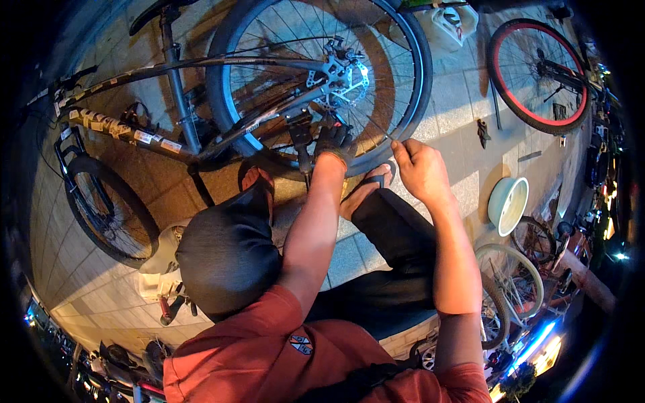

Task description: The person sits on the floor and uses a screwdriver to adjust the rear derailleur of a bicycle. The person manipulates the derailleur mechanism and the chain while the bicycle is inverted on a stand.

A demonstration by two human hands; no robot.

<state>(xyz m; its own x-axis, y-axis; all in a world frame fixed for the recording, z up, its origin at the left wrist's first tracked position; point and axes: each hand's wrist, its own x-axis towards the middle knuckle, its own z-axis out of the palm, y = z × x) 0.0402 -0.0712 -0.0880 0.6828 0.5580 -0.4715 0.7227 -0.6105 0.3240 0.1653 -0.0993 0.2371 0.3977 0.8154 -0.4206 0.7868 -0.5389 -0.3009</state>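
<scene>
A dark-framed bicycle (181,104) stretches across the upper left. Its rear wheel (421,87) is in front of me, with a silver disc brake rotor (363,82) at the hub. My left hand (334,142), in a dark glove, is at the near part of this wheel, beside a black pedal-like part (300,131). Shadow and the dark glove hide how its fingers are set. Just outside the near right of the tyre, my bare right hand (422,169) is closed on a thin metal rod (388,137). The rod's tip points toward the spokes.
A red-rimmed wheel (496,67) lies at the far right, with a dark tool (482,133) on the paving near it. A pale basin (493,207) is right of my arm. Loose wheels (539,285) crowd the lower right. A white container (470,30) stands at the top.
</scene>
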